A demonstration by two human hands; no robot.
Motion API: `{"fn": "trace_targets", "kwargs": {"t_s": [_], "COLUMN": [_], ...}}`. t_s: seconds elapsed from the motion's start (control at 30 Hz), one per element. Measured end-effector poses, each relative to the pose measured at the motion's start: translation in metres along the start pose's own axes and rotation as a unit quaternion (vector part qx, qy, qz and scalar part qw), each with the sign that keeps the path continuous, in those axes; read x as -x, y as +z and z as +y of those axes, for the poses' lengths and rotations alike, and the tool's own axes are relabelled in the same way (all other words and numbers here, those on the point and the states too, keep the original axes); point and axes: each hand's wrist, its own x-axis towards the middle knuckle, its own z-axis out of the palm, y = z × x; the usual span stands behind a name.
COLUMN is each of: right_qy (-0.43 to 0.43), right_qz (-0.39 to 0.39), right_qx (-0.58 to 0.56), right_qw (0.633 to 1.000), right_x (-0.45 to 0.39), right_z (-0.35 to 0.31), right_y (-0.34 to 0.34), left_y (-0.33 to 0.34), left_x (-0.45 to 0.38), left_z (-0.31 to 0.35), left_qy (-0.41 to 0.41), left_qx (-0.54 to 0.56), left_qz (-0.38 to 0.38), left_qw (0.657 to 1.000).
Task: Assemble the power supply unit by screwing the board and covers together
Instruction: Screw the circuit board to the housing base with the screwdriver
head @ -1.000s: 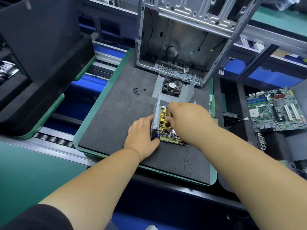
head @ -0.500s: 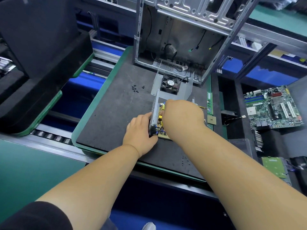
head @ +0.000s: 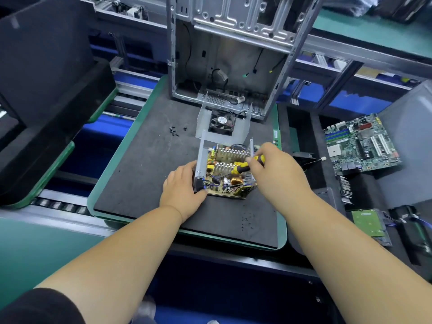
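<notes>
The open power supply unit (head: 224,169) lies on the dark foam mat (head: 145,174), its yellow board with heat sinks and a copper coil showing inside the grey metal shell. My left hand (head: 182,190) grips the shell's near left corner. My right hand (head: 275,174) holds a yellow and black screwdriver (head: 245,166) laid over the board, tip pointing left and down. The fan cover plate (head: 222,125) lies flat just behind the unit. Black screws (head: 174,130) sit loose on the mat to the back left.
An empty metal computer case (head: 233,54) stands upright at the mat's far edge. A green motherboard (head: 360,143) lies to the right, a hard drive (head: 367,224) nearer me. More small screws (head: 247,220) dot the mat's near right. Black foam trays (head: 46,90) stand left.
My right hand has drawn back to the right, uncovering the board and the screwdriver. The left hand keeps its grip on the shell's corner.
</notes>
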Motion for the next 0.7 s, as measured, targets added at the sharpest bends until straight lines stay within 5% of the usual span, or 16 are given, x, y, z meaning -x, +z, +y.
{"fn": "trace_targets", "kwargs": {"t_s": [0.1,0.23,0.33,0.53,0.7], "right_qy": [0.102,0.237,0.270,0.180,0.180], "right_qz": [-0.001,-0.037,-0.083,-0.122,-0.136], "right_qx": [-0.209,-0.504,-0.614,-0.589,-0.555], "right_qw": [0.973,0.830,0.737,0.778,0.801], "right_x": [0.006,0.006,0.008,0.019,0.018], "right_z": [0.020,0.040,0.057,0.081,0.083], "right_y": [-0.005,-0.008,-0.016,-0.032,-0.038], "left_y": [-0.001,-0.003,-0.008,-0.036,-0.066], "left_x": [-0.002,-0.007,-0.002,0.017,0.026], "left_z": [0.008,0.021,0.025,0.024,0.022], "left_qy": [-0.044,-0.105,-0.098,-0.071,-0.112], "left_qx": [0.003,0.020,0.012,0.102,0.129], "left_qz": [-0.001,-0.013,-0.026,-0.075,-0.046], "left_qw": [0.999,0.994,0.995,0.989,0.984]}}
